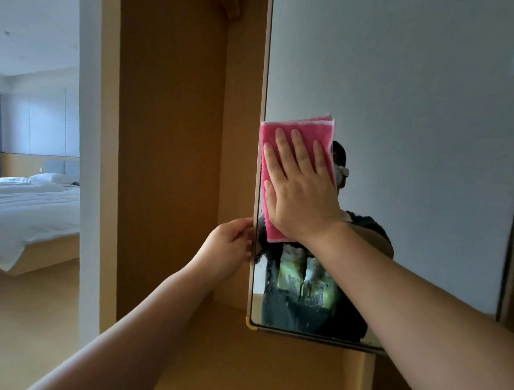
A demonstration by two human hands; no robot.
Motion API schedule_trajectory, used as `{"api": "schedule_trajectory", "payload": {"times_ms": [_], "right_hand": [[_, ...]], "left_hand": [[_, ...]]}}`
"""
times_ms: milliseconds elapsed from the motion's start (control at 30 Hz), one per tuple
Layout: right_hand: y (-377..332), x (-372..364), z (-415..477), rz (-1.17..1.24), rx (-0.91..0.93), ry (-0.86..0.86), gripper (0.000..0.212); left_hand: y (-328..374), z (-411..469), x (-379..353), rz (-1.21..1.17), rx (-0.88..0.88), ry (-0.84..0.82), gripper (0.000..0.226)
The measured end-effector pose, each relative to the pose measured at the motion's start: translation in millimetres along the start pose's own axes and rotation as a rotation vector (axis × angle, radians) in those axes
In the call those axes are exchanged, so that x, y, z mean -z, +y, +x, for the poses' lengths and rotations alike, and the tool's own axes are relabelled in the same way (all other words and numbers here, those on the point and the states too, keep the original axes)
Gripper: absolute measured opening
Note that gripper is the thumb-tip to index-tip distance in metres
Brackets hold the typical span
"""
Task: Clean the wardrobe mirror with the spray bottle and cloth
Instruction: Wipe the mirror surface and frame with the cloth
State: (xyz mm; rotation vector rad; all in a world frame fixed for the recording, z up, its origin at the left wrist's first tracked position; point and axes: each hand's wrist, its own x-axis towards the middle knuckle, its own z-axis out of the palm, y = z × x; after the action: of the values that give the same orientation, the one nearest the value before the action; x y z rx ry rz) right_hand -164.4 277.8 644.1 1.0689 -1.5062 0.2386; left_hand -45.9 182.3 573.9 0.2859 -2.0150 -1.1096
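Note:
The wardrobe mirror [400, 118] fills the right half of the view, framed in light wood. A folded pink cloth [294, 127] lies flat against its left side. My right hand [301, 188] presses the cloth onto the glass with straight, spread fingers. My left hand [228, 246] grips the mirror's left edge lower down, fingers curled round the frame. Wet smears cover the glass below the cloth [302, 282]. No spray bottle is in view.
An open wooden wardrobe compartment [170, 132] stands left of the mirror, with a wooden shelf [242, 365] beneath. Further left a doorway shows a bed [28, 208] with white linen. A person's reflection appears in the mirror.

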Motion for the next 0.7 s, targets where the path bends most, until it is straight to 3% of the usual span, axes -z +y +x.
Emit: {"api": "schedule_trajectory", "payload": {"times_ms": [333,700], "right_hand": [[-25,-22,-32,0.017,-0.044,0.060,0.060],[-59,-47,-126,0.070,0.039,0.024,0.064]], "left_hand": [[0,-2,2,-0.122,0.015,-0.069,0.043],[-1,-5,0,-0.159,-0.015,-0.053,0.041]]}}
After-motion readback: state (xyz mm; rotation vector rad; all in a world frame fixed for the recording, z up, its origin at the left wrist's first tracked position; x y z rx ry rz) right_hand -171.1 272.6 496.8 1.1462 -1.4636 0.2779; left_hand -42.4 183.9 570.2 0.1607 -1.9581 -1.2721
